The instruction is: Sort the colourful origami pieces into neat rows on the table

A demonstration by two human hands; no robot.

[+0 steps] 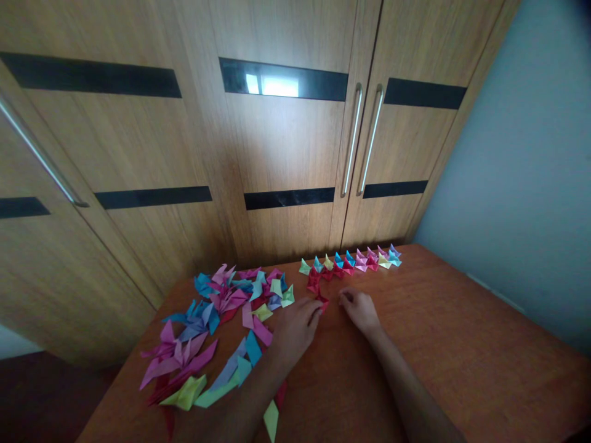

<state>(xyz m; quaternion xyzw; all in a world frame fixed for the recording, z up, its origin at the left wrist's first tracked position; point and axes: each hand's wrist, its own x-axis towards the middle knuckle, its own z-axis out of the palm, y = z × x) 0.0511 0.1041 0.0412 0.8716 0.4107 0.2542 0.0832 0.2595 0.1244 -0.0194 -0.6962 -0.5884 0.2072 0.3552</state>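
My left hand (298, 320) pinches a small red folded paper piece (324, 303) between thumb and fingertips, just above the table. To its right, my right hand (361, 311) hovers low with its fingers curled together; no paper shows in it. Just beyond the left fingertips stands a red origami piece (313, 281). Behind both hands, small pointed origami pieces stand in rows, among them a light green one (305, 267), a yellow one (328, 263) and a pink one (361, 261). My left forearm hides part of the loose folded paper beneath it.
Many loose paper cranes and folded strips are spread over the table's left side, including a magenta crane (227, 298) and a yellow-green piece (185, 392). The reddish-brown wooden table (462, 344) stands against a wooden wardrobe (286, 147). A pale wall (521, 203) rises on the right.
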